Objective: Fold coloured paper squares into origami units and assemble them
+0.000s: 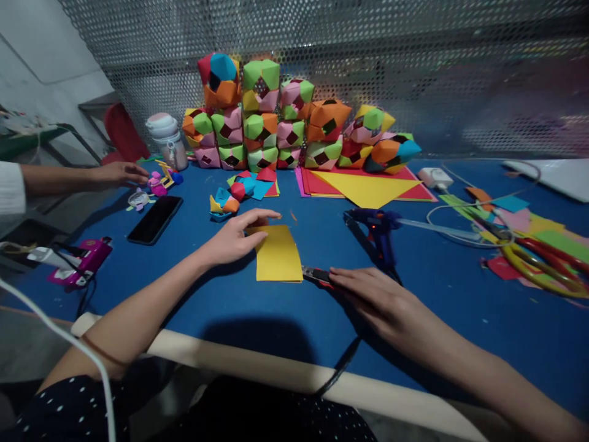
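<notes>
A small yellow paper piece (278, 255), which looks folded or doubled, lies on the blue table in front of me. My left hand (239, 238) holds its upper left corner, thumb on top and fingers along the far edge. In my right hand (375, 298) is a utility knife (316, 275) with a dark and red handle. Its tip touches or nearly touches the paper's lower right edge. The palm side of the right hand is hidden.
Stacked folded-paper balls (261, 132) stand behind colored sheets (368, 187). A glue gun (380, 230), scissors (538, 267) and paper scraps (510, 218) are to the right. To the left are a phone (155, 220), a purple device (81, 263), and another person's hand (120, 174) touching small figures.
</notes>
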Demonstrator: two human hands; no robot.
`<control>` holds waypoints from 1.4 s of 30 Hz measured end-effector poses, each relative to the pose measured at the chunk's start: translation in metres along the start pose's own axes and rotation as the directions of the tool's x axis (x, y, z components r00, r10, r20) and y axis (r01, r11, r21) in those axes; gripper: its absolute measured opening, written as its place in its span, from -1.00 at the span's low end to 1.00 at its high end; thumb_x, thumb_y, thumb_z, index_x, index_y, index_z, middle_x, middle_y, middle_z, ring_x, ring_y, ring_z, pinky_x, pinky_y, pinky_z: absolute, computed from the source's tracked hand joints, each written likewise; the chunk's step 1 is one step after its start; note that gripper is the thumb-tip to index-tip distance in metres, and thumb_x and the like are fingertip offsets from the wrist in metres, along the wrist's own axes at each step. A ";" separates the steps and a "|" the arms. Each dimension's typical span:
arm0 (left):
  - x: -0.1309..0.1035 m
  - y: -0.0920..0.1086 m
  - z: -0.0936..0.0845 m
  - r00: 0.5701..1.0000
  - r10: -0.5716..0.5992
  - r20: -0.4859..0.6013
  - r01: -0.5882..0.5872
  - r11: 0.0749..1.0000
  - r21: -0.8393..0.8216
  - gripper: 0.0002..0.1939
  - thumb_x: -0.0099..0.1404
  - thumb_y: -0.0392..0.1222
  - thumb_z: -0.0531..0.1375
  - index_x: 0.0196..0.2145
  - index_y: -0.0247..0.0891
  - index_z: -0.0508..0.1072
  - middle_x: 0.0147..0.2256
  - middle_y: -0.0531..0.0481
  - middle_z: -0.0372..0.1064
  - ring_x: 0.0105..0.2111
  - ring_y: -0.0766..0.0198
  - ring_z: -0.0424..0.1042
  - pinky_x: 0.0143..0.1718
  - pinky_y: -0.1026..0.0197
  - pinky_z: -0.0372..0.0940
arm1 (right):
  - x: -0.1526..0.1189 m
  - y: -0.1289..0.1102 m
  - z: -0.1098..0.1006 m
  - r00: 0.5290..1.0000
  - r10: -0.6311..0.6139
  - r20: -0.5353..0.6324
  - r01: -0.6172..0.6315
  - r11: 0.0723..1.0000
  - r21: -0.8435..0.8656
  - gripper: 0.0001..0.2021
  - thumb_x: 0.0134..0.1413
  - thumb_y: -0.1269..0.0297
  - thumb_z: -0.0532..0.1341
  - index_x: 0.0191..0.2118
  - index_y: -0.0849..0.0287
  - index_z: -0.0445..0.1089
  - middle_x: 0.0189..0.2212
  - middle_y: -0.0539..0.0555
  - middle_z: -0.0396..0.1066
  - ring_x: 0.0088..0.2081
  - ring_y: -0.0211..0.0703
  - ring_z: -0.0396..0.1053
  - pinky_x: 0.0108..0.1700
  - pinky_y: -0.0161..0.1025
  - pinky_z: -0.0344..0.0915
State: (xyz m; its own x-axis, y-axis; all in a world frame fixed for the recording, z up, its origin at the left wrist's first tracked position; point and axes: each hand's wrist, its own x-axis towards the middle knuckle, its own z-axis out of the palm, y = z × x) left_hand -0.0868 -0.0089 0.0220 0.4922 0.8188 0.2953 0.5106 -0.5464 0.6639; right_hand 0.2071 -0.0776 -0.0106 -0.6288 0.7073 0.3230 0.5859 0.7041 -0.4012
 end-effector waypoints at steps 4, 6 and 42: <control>0.002 -0.001 0.003 0.995 0.065 -0.078 -0.053 0.988 0.146 -0.60 0.26 -0.32 0.03 0.06 -0.20 0.25 0.00 -0.11 0.27 0.00 0.20 0.28 0.04 0.08 0.22 | -0.010 -0.004 0.001 0.999 0.005 0.041 -0.004 1.000 -0.026 -0.65 0.22 0.42 -0.01 0.08 0.15 0.29 0.03 0.16 0.36 -0.02 -0.08 0.32 -0.06 -0.08 0.36; 0.003 0.000 0.005 0.984 0.157 -0.087 -0.127 0.952 0.277 -0.59 0.26 -0.32 0.04 0.07 -0.19 0.24 0.12 -0.16 0.16 0.14 0.13 0.14 0.14 -0.02 0.09 | -0.013 -0.005 0.003 0.999 0.005 0.037 -0.004 0.999 -0.033 -0.64 0.22 0.42 -0.01 0.09 0.14 0.29 0.03 0.16 0.36 -0.02 -0.07 0.32 -0.07 -0.07 0.36; 0.006 -0.012 0.036 0.906 0.175 0.386 -0.334 0.855 0.396 -0.71 0.36 -0.12 -0.05 -0.11 -0.18 0.39 -0.04 -0.08 0.32 -0.02 0.19 0.24 0.08 0.09 -0.03 | -0.001 0.002 0.014 0.997 -0.058 0.045 0.058 0.998 0.004 -0.64 0.21 0.41 -0.01 0.09 0.17 0.29 0.04 0.17 0.35 -0.02 -0.04 0.33 -0.08 -0.05 0.36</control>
State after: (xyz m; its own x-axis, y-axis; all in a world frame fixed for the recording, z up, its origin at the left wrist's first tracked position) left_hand -0.0644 -0.0041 -0.0089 0.8072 0.5781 0.1190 0.5515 -0.8106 0.1967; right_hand 0.2018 -0.0779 -0.0242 -0.6841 0.6616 0.3072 0.5463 0.7437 -0.3853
